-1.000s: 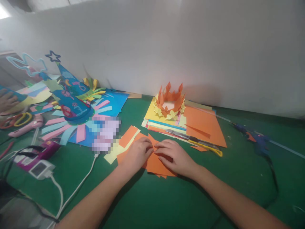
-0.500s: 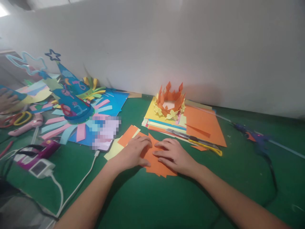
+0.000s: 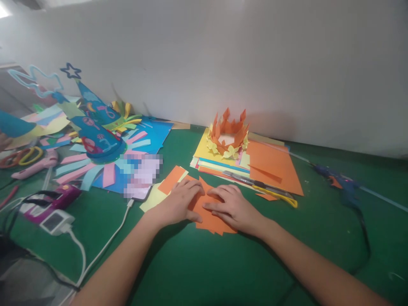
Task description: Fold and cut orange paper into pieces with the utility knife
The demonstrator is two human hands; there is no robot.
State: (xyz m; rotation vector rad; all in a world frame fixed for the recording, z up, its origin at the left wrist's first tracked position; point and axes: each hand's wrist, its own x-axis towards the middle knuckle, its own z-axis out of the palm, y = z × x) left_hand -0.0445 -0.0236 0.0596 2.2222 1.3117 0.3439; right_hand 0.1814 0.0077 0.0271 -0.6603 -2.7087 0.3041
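Note:
Cut orange paper (image 3: 208, 223) with pointed edges lies flat on the green table in front of me. My left hand (image 3: 178, 202) rests on its left side, fingers stretched and thumb apart. On the right side lies my right hand (image 3: 237, 208), palm down, its fingers extended over the paper. Just beyond my left hand are an orange paper strip (image 3: 172, 179) and pale yellow paper (image 3: 153, 199). A paper crown (image 3: 238, 138) with orange points and yellow leaf shapes stands behind, on a stack of coloured sheets (image 3: 200, 148).
A utility knife (image 3: 248, 182) and yellow-handled scissors (image 3: 280, 197) lie by an orange sheet (image 3: 274, 157). At right is a blue glue gun (image 3: 338, 178). Decorated blue cone hats (image 3: 98, 136), a phone (image 3: 145, 176) and a purple-and-white power strip (image 3: 60, 202) occupy the left.
My hands stay on the orange paper, with only a slight shift of the right fingers. At far left, another person's hand has moved mostly out of sight behind a blue cone.

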